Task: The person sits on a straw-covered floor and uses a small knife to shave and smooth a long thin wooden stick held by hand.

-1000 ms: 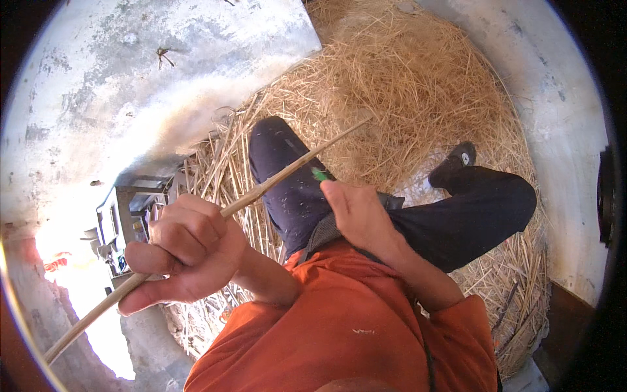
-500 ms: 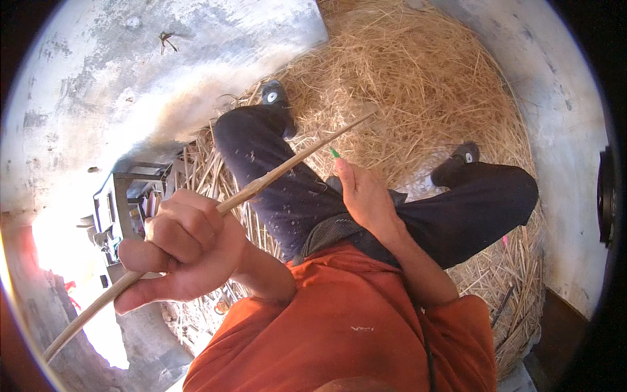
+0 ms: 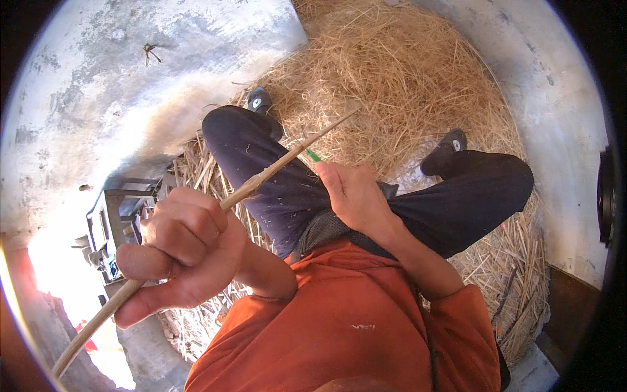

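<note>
My left hand (image 3: 189,255) is closed round a long pale wooden stick (image 3: 264,176). The stick slants from the lower left up to a thin, tapered tip over the straw, with a knobbly joint partway along. In my right hand (image 3: 356,196), closed in front of my lap, is a slim green-handled tool (image 3: 313,156). Its green end pokes out beside the thumb, close to the upper part of the stick. The tool's far end is too small to make out, and the rest is hidden in my fingers.
Loose straw (image 3: 392,85) covers the floor ahead and around my bent legs (image 3: 457,202). Pale, worn walls (image 3: 144,72) curve up on the left and right. A dark metal frame (image 3: 124,209) with cluttered items stands at the left, beside a bright opening.
My right hand has moved left, bringing the green-handled tool nearer to the stick. The stick's tip has shifted slightly left. My left hand keeps its grip.
</note>
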Available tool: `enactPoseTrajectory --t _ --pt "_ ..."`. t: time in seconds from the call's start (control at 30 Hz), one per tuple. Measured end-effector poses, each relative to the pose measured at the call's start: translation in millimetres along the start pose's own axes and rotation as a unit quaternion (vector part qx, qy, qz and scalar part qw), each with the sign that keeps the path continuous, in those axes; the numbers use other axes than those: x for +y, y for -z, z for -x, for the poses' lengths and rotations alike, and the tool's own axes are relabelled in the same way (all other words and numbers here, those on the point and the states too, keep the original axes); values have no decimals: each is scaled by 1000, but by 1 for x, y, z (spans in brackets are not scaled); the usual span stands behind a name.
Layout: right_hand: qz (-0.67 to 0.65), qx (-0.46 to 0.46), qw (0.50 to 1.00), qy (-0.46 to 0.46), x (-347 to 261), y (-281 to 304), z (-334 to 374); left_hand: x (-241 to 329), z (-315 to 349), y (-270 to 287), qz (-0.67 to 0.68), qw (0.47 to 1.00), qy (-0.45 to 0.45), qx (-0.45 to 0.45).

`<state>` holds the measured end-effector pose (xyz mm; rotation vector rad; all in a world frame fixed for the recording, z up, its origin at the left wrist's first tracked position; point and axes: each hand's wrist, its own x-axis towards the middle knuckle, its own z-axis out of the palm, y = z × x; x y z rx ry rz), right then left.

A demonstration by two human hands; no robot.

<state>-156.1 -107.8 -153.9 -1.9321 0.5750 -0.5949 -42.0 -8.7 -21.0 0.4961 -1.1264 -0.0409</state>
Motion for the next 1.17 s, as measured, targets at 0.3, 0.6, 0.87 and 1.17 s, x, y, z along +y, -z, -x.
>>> enactPoseTrajectory --t 0.3,0.6,0.87,1.17 --pt "78 -38 992 -90 28 5 -2 1 -2 1 -3 1000 -1 19" --pt "78 -51 985 -143 54 4 -17 -2 -7 1 -16 1000 -14 4" --pt "49 17 996 -73 49 -2 -3 -2 -6 7 56 997 -11 -51" --pt "11 -55 994 -95 24 4 0 1 -4 16 33 998 -16 -43"
